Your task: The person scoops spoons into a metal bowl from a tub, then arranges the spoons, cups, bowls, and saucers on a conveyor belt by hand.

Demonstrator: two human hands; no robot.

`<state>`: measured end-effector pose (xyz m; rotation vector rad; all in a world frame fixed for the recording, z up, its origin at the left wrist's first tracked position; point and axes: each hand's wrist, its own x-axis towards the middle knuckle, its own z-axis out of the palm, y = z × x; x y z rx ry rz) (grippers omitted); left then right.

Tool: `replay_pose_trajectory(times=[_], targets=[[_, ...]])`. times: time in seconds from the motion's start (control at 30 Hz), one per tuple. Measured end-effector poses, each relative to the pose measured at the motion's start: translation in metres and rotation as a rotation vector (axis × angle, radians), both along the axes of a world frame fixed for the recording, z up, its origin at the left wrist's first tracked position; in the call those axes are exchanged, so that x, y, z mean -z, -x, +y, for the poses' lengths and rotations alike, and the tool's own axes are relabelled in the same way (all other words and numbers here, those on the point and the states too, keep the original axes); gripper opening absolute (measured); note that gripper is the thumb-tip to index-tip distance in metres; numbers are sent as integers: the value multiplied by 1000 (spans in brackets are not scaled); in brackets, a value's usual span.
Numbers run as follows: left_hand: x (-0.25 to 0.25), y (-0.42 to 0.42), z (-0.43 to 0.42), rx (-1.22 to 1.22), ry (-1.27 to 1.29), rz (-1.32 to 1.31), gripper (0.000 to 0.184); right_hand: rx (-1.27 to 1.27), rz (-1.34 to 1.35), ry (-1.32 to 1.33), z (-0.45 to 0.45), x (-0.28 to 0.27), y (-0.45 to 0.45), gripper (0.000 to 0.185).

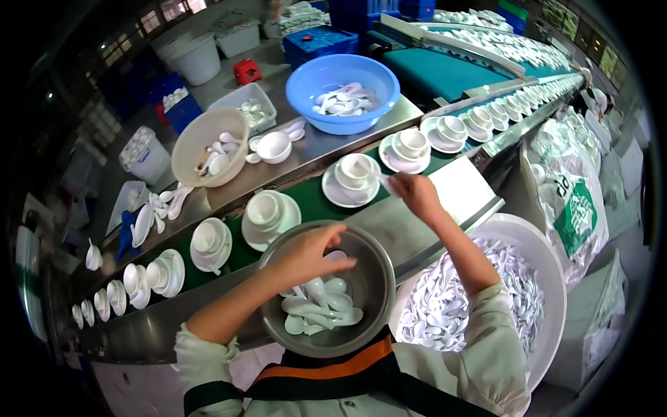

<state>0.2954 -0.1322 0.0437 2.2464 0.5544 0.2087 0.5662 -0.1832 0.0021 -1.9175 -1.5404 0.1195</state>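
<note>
My right hand (417, 197) is closed around a white spoon (384, 182), which slants over the saucer towards a white cup (356, 169) on the conveyor. My left hand (313, 256) hovers above a steel bowl (381, 281) close to my body, its thumb and fingers apart. One spoon bowl (336, 256) shows between thumb and fingers; I cannot tell whether they touch it. Several white spoons (321, 306) lie heaped inside the steel bowl. Along the green belt (316, 212), cups on saucers form a row, including another cup and saucer (267, 214) left of the first.
A blue basin (295, 94) and a beige basin (182, 149), both containing spoons, stand across the belt. By them is a stray cup (274, 147). A large white tub (554, 313) full of spoons is at my right, below a plastic sack (570, 187). Beyond runs a teal conveyor (424, 66).
</note>
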Motion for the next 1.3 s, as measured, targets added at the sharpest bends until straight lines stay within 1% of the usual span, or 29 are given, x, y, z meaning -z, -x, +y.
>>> replay_pose_trajectory(times=[0.03,0.1,0.13,0.2,0.27,0.3,0.33,0.37,0.4,0.43,0.47,0.53,0.6,0.67,0.73,0.77,0.8,0.87,0.93,0.97,1.0,1.07,1.1,1.13,1.17,1.2,1.23,1.27,1.3], targets=[[-2,6,-2,17,1,-1,52,71,-36,36,10,16,-22,21],[0,16,-10,470,-463,322,60,165,-85,73,24,59,-54,23],[13,20,-14,463,-472,318,60,184,-101,72,34,73,-65,23],[48,28,-14,484,-594,346,59,235,-51,68,51,93,-72,26],[49,21,-12,519,-593,362,52,227,-50,65,62,94,-66,30],[52,23,-12,468,-650,260,44,223,-46,126,66,92,-62,32],[50,20,-10,516,-574,304,35,219,-42,192,66,86,-57,34],[51,24,-8,509,-564,276,30,196,-69,272,65,77,-52,38],[52,28,-6,505,-553,245,24,145,-203,326,63,68,-46,39],[49,30,-4,486,-556,246,24,91,-222,292,54,49,-33,38],[44,31,1,459,-517,269,19,40,-239,259,44,28,-16,37],[34,35,10,432,-469,298,14,-201,-43,40,26,-3,14,37],[24,38,17,339,-237,165,14,-497,393,111,-2,-44,51,40],[7,37,21,307,-212,135,19,-759,294,107,-21,-46,72,40],[-6,33,26,170,11,130,22,-839,30,60,-30,-43,87,35],[-8,32,26,160,44,99,23,-771,26,98,-33,-39,90,29],[-7,32,27,171,62,101,23,-761,37,114,-34,-36,91,29],[1,30,24,91,75,72,22,-734,-25,68,-36,-32,88,25],[14,29,25,17,246,-28,22,-713,26,80,-38,-33,88,20],[14,28,23,-46,297,-152,25,-721,254,79,-36,-30,84,18],[7,28,26,-186,417,-22,23,-727,474,66,-31,-27,77,16],[10,32,32,-229,153,-230,31,-498,513,-130,-16,-19,59,12],[9,35,31,-217,41,-161,41,-331,249,-120,-4,-15,46,11],[13,37,27,-219,43,-158,41,-164,-12,-109,8,-7,33,11],[22,39,22,-23,-133,-95,44,-167,-9,-107,19,13,23,11],[30,40,16,172,-309,-33,47,-100,-188,-55,34,38,15,11],[39,37,9,236,-371,60,55,-34,-369,-7,47,59,10,11],[52,33,4,226,-375,60,55,-47,-426,48,57,73,11,13],[67,29,1,217,-490,153,55,-64,-465,30,64,81,15,14]])
